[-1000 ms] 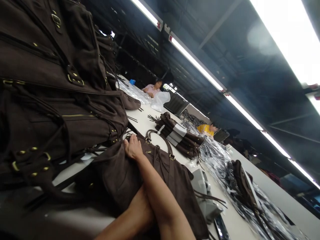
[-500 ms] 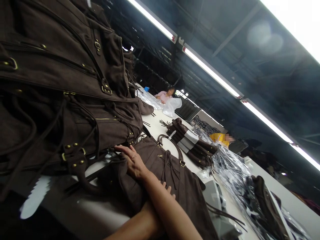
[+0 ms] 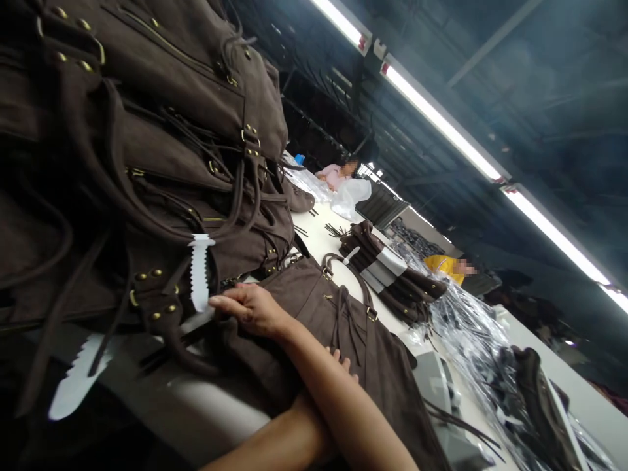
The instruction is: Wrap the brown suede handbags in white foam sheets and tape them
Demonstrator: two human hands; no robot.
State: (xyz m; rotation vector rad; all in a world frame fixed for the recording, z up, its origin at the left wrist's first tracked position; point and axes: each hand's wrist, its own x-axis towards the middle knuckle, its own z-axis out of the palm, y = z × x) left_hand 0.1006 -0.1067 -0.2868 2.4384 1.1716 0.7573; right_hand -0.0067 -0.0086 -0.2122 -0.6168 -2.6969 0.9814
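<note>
A dark brown handbag with handles and brass-coloured fittings lies in front of me. My right hand is closed at its left end, thumb pointing left; what its fingers grip is hidden. Flat against the bag's front rests my left hand, fingertips apart and the rest covered by my crossing right forearm. Close to the right thumb hangs a white serrated tag from the handle of a stacked bag. Another white serrated tag hangs lower left.
Brown bags are piled high on the left. Beyond the handbag, folded brown pieces lie stacked on the white table. Plastic-wrapped goods and a grey device are at right. Two people sit farther back.
My right hand has gone from stretched fingers over the bag's end to a closed grip there. A bag atop the left pile has shifted, its handle and white tag now hanging down.
</note>
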